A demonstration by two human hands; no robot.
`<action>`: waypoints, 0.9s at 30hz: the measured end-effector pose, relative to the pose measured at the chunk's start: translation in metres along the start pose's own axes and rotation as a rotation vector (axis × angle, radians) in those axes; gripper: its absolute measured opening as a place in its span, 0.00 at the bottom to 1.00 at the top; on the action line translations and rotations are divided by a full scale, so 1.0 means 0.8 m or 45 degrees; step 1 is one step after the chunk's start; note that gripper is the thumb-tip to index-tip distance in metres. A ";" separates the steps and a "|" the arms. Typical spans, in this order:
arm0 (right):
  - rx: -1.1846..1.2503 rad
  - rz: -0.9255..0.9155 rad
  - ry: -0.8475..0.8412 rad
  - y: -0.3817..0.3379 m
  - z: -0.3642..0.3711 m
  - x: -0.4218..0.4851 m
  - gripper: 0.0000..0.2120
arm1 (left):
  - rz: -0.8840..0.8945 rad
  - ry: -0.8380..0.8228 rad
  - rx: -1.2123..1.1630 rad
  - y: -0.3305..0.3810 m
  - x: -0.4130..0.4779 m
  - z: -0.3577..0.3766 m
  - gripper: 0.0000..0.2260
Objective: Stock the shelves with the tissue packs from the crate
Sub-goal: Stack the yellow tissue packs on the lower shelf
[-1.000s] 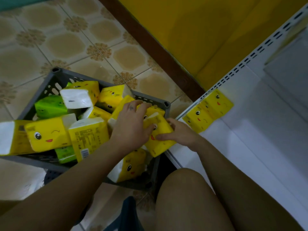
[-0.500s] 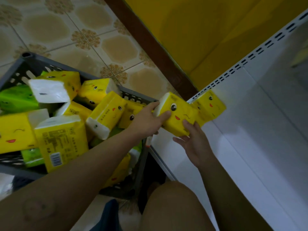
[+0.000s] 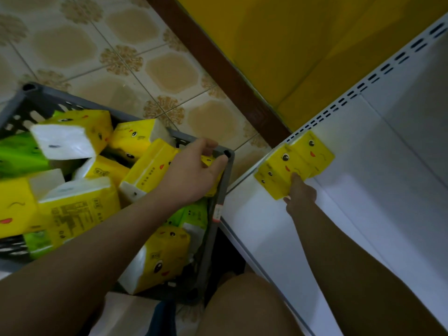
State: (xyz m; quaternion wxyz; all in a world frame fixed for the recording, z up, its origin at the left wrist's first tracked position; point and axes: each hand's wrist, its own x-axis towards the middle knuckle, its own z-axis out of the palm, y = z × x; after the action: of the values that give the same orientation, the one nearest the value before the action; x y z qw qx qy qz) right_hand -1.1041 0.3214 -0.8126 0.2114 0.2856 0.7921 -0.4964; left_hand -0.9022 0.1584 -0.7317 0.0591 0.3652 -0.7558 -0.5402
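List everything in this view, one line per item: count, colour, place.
Crate: one, grey, on the floor left of the shelf.
Crate tissue packs: at least seven, yellow with white ends, heaped in the crate.
Green tissue packs: at least two, green, among the yellow ones.
Shelved tissue packs: three judging by their printed faces, yellow, side by side in the shelf's far corner.
Shelf: one, white, right.
Floor: beige patterned tiles, beyond the crate.
Wall: yellow, above a brown skirting.
Left hand: over the packs at the crate's corner nearest the shelf.
Right hand: one fingertip pressing the nearest shelved pack.
Knee: one, bare, bottom centre.
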 end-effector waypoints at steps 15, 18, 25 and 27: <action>-0.437 -0.385 -0.397 -0.005 0.035 -0.167 0.17 | -0.188 0.218 0.800 -0.044 -0.030 -0.091 0.37; -0.754 -0.373 -0.923 -0.016 0.044 -0.230 0.17 | -0.277 0.036 0.788 -0.052 -0.042 -0.070 0.46; -0.730 -0.051 -1.163 -0.011 0.049 -0.241 0.24 | -0.321 0.389 0.105 -0.036 -0.049 -0.077 0.34; -0.515 0.143 -1.250 -0.007 0.044 -0.233 0.33 | -0.410 0.463 -0.432 -0.023 -0.047 -0.080 0.34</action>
State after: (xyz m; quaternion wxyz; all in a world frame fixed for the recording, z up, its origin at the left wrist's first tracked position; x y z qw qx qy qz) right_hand -0.9667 0.2424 -0.7086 0.6341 0.0151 0.6634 -0.3971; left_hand -0.8352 0.1294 -0.7104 0.1674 0.5562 -0.5641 -0.5868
